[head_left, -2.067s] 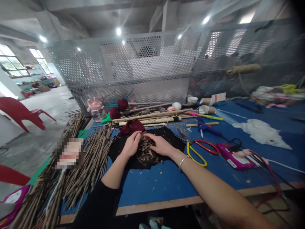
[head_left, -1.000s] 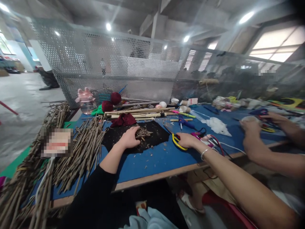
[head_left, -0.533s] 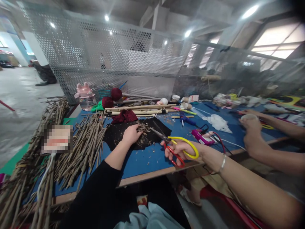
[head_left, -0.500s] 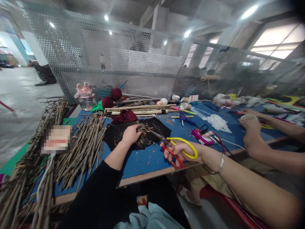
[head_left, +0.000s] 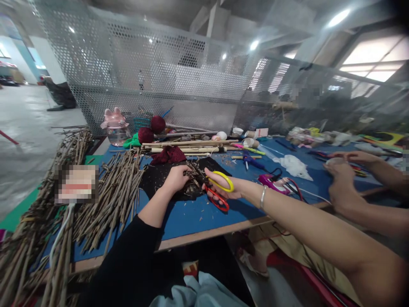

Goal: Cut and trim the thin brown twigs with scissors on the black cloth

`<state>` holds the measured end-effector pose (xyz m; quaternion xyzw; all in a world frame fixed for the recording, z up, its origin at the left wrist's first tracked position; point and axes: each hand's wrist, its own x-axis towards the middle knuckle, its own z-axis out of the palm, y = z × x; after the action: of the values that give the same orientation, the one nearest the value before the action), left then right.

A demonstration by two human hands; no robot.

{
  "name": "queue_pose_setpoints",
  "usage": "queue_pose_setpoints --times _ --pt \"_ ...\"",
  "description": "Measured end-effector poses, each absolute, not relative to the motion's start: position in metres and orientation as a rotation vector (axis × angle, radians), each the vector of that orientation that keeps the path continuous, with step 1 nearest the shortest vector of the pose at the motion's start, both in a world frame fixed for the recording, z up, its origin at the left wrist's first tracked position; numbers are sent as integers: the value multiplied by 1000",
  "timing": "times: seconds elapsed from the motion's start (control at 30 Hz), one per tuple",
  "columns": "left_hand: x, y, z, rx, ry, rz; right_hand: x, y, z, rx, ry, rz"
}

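Observation:
My left hand is closed over dry plant bits, thumb and forefinger together, above a black cloth strewn with scraps. In my right hand is a pair of scissors with one yellow and one red handle loop. Their blades point left into the dry bits beside my left fingertips; the blade tips are hard to make out. A dark red cloth lies just behind my left hand.
Cut twigs are heaped left, beside long bundled branches. Red yarn balls and poles lie behind. A glue gun and a purple power box with cables sit right, near a co-worker's hands. A perforated metal screen stands behind.
My right hand has moved left with the scissors, bringing the blades into the dry bits by my left hand. The left hand has barely shifted. The view has swung slightly.

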<state>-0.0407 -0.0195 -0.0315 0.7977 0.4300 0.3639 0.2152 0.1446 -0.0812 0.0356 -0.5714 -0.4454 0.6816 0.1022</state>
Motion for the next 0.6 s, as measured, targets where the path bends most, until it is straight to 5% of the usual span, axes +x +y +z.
queue_pose_setpoints --times 0.37,0.6 --pt "-43 -19 -31 2267 1199 916 146 -82 18 -1883 -1601 1555" --pt "-44 -18 -31 2120 1324 1031 158 -86 29 -1688 -1406 1825"
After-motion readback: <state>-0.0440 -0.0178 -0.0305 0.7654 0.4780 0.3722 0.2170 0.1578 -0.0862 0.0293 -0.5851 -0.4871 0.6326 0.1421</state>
